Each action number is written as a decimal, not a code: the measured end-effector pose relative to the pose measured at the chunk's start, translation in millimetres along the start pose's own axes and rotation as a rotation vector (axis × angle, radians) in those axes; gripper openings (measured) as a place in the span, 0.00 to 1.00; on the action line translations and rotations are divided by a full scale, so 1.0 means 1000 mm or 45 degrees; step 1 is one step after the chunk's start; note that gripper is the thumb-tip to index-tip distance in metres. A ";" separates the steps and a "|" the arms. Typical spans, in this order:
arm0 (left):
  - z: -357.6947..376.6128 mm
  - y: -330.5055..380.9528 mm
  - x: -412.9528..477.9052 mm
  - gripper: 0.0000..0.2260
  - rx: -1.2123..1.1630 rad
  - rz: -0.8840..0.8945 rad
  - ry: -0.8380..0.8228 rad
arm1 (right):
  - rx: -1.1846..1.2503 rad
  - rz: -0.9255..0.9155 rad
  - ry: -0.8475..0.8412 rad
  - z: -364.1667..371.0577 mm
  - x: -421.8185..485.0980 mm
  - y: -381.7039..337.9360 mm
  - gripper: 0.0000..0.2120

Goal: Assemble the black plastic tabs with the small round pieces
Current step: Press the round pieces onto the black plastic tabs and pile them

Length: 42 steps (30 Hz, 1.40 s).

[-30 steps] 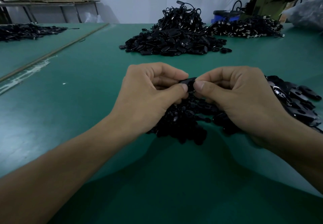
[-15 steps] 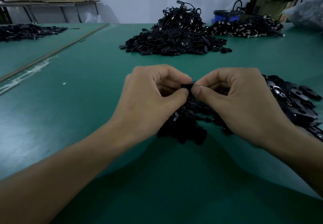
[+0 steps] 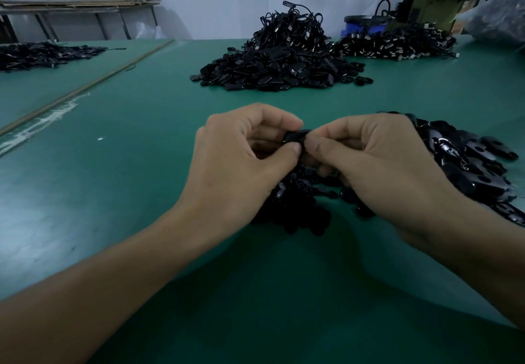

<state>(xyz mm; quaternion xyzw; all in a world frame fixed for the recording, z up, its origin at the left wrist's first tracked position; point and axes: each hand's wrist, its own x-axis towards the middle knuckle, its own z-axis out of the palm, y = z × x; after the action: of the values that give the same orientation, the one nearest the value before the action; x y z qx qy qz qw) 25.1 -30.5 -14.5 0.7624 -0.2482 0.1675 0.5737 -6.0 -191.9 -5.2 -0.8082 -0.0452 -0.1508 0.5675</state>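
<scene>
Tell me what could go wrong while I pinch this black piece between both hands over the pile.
1. The black piece, pinched between the left hand and right hand, may slip and vanish into the black pile right under it.
2. Both hands hide the joint, so a crooked fit could pass unnoticed.

Dim, cool, bluish light with no strong highlights. A pale sheen lies on the green table (image 3: pixel 85 193) at the left, and a broad dark shadow fills its near part. Glossy black pieces (image 3: pixel 468 159) at the right catch small glints. The wide lens stretches the corners. The far machine (image 3: pixel 443 2) looks soft.
</scene>
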 end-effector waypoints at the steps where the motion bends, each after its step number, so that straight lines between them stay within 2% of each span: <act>1: 0.000 0.000 0.000 0.10 -0.008 -0.008 0.002 | 0.061 0.035 -0.023 0.000 0.000 0.000 0.08; 5: 0.000 -0.002 0.001 0.08 -0.034 -0.054 -0.005 | 0.145 0.099 -0.078 0.001 0.000 0.003 0.08; 10: -0.001 -0.002 0.001 0.09 0.017 -0.022 -0.019 | -0.119 -0.033 0.028 -0.001 0.002 0.007 0.06; 20: 0.001 -0.002 -0.001 0.07 0.067 -0.004 -0.032 | -0.141 -0.066 0.062 0.001 0.002 0.008 0.06; 30: -0.003 -0.004 0.003 0.10 0.135 0.004 0.007 | -0.388 -0.353 0.047 0.001 -0.006 0.003 0.08; 36: -0.006 -0.003 0.007 0.09 -0.064 -0.098 -0.100 | -0.323 -0.361 0.062 -0.004 0.002 0.009 0.08; 38: -0.007 -0.003 0.007 0.08 -0.124 -0.127 -0.155 | -0.233 -0.292 0.006 -0.007 0.005 0.012 0.09; 42: -0.009 -0.006 0.008 0.09 -0.160 -0.180 -0.228 | -0.137 -0.222 -0.109 -0.010 0.009 0.015 0.04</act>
<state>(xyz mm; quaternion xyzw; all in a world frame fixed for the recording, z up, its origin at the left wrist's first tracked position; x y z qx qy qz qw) 35.7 -22.3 -12.1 0.7524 -0.2539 0.0419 0.6063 4.2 -207.4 -13.2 -0.8361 -0.1313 -0.1672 0.5057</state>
